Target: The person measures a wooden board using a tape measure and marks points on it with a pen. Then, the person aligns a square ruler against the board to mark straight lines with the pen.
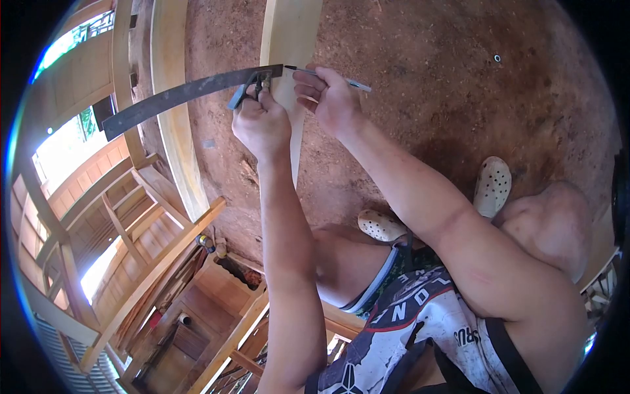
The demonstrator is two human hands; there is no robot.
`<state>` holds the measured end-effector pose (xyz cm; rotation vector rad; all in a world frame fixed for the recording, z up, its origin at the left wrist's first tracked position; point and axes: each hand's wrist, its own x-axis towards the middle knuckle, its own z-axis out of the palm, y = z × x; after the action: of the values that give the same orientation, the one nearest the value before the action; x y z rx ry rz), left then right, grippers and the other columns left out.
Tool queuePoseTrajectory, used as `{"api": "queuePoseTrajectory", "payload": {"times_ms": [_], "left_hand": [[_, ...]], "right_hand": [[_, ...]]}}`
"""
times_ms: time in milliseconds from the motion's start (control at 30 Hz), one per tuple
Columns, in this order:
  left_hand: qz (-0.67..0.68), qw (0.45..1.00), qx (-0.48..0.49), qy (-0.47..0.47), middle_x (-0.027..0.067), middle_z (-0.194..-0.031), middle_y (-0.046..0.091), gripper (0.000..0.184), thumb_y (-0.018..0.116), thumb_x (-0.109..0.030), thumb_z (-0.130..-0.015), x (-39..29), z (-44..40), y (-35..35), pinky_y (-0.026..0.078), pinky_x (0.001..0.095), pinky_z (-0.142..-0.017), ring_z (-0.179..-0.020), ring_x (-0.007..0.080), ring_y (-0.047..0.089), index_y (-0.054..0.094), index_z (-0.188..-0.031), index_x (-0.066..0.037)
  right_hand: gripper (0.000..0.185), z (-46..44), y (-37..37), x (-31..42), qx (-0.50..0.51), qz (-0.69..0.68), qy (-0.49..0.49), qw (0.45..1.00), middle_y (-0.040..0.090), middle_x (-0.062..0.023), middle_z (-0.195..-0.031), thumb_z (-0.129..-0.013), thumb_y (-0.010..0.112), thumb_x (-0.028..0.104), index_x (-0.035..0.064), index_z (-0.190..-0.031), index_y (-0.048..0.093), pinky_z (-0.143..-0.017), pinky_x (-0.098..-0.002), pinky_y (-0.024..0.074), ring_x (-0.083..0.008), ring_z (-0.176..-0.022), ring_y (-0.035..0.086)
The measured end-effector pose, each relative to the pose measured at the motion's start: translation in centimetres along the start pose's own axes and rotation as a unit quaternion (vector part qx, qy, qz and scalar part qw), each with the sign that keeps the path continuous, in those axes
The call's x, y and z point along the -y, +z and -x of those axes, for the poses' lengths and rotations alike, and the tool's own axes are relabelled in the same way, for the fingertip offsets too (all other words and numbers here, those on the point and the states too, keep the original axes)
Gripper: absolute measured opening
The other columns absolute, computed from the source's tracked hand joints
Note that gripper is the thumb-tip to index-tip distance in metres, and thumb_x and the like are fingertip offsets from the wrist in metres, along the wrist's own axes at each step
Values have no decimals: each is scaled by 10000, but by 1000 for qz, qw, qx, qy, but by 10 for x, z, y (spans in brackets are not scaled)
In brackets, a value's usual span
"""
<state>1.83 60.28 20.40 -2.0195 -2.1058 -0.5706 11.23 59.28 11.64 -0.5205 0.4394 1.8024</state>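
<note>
When viewed from above, two bare hands close together over one pale plank (292, 33). Left hand (262, 128) wrapped around the handle end of a metal square (197, 89), held across the plank. Right hand (335, 102) pinching one slim pen (360, 85), dark tip just beside the square's near end; too fine to tell whether touching wood. Square running past the plank's left edge, across a gap, and over a second plank (168, 65), with far end near timber framing (121, 72). To the right of the hands, a broad stretch of bare brown floor (426, 39), with one small pale ring (497, 58) well apart from the pen. Below, two cream clogs (493, 184) with round holes, on the person's feet. Across the patterned shirt (420, 328), large letters partly folded away, with "RUS" legible on one side. No legible markings on square or pen.
</note>
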Motion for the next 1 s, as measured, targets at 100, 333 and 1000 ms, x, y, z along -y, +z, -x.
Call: {"api": "queuePoseTrajectory", "payload": {"times_ms": [100, 333, 1000], "left_hand": [[13, 1000, 1, -10, 225, -729, 665, 147, 667, -37, -832, 3, 0, 1, 516, 469, -582, -640, 406, 656, 663, -707, 39], [13, 1000, -2, 9, 230, -730, 662, 159, 672, -50, -824, 2, 1, -1, 521, 477, -590, -639, 412, 655, 654, -698, 46], [17, 999, -20, 21, 235, -742, 669, 139, 637, -32, -825, 1, 0, 1, 533, 478, -605, -652, 414, 661, 672, -717, 49]], "right_hand": [[325, 0, 1, 0, 3, 1, -3, 1000, 712, -140, -1093, -1017, 484, 244, 32, -1259, 526, -739, -361, 530, -205, -839, 657], [326, 2, 2, 1, -2, -8, 7, 1000, 712, -135, -1095, -1015, 490, 246, 33, -1260, 527, -753, -360, 526, -214, -852, 656], [309, 8, 2, -7, -35, 19, 28, 999, 704, -129, -1070, -1017, 475, 247, 39, -1237, 537, -775, -371, 513, -210, -863, 642]]}}
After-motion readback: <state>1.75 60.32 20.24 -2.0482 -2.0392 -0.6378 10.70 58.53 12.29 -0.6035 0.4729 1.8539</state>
